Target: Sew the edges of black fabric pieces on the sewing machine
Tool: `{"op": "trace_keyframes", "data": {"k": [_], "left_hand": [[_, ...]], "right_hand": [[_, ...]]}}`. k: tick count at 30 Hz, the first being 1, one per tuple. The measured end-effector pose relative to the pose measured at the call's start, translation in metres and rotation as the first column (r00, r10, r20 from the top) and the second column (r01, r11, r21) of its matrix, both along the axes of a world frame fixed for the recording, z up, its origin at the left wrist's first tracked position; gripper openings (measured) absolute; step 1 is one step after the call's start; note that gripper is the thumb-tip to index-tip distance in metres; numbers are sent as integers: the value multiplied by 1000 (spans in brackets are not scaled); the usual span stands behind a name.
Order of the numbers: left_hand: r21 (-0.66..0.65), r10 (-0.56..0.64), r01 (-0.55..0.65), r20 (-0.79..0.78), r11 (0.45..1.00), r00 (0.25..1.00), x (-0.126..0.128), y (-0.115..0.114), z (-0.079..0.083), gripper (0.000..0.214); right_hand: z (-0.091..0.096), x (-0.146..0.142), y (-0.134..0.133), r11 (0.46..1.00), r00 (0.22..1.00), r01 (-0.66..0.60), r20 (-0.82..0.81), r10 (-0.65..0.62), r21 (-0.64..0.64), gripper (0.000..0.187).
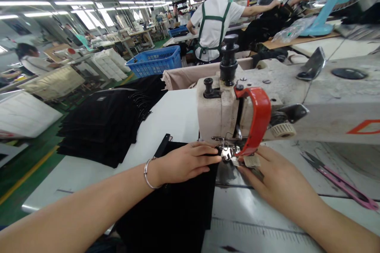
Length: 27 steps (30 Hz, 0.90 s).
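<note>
My left hand (190, 162), a silver bangle at its wrist, lies flat with fingers stretched out over black fabric (187, 205). Its fingertips reach the presser foot (227, 153) of a sewing machine (213, 106). The fabric drapes over the table's front edge. To the right of the foot, my right hand (270, 170) is closed around a small metal part beside the needle area, which I cannot make out. A red curved guard (261, 110) hides some of its fingers. Pink-handled scissors (341, 182) lie on the table right of this hand.
Stacked black fabric pieces (103, 122) sit at the left on the white table (175, 114). Behind are a pink cloth-lined bin (184, 77), a blue crate (156, 61) and a person in a green-strapped apron (212, 19). A blue fan (322, 16) stands at back right.
</note>
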<state>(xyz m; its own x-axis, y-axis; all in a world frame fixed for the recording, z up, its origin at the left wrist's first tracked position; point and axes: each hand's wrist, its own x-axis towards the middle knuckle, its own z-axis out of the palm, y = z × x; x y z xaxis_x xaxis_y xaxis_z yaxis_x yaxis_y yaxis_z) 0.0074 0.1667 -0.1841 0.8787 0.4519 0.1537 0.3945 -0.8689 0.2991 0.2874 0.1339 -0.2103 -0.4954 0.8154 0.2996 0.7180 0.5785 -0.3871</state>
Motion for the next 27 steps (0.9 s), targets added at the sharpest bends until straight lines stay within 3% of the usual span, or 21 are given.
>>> {"op": "trace_keyframes", "data": {"k": [10, 16, 18, 20, 23, 25, 27], "left_hand": [[-30, 77, -77, -5, 997, 997, 3, -6, -3, 39], [-30, 361, -361, -4, 932, 932, 24, -44, -3, 36], [-20, 383, -383, -5, 923, 924, 28, -52, -5, 36], [-6, 359, -359, 27, 933, 933, 30, -54, -6, 35], [35, 283, -286, 84, 957, 955, 30, -53, -5, 35], [49, 259, -265, 106, 963, 960, 29, -52, -4, 35], [53, 258, -266, 121, 963, 959, 29, -51, -4, 34]], "right_hand": [[-3, -1, 0, 1000, 1000, -13, -8, 13, 20, 24], [-2, -7, 5, 994, 993, 111, -42, -110, 22, 17], [0, -7, 4, 997, 997, 49, -61, -46, 55, 14], [1, -5, 1, 990, 992, -90, -82, 100, 111, 16], [0, -6, -8, 924, 934, -336, -65, 352, 180, 26], [-1, -9, -13, 895, 904, -406, -65, 423, 186, 28], [0, -13, -16, 901, 903, -402, -89, 419, 165, 26]]}}
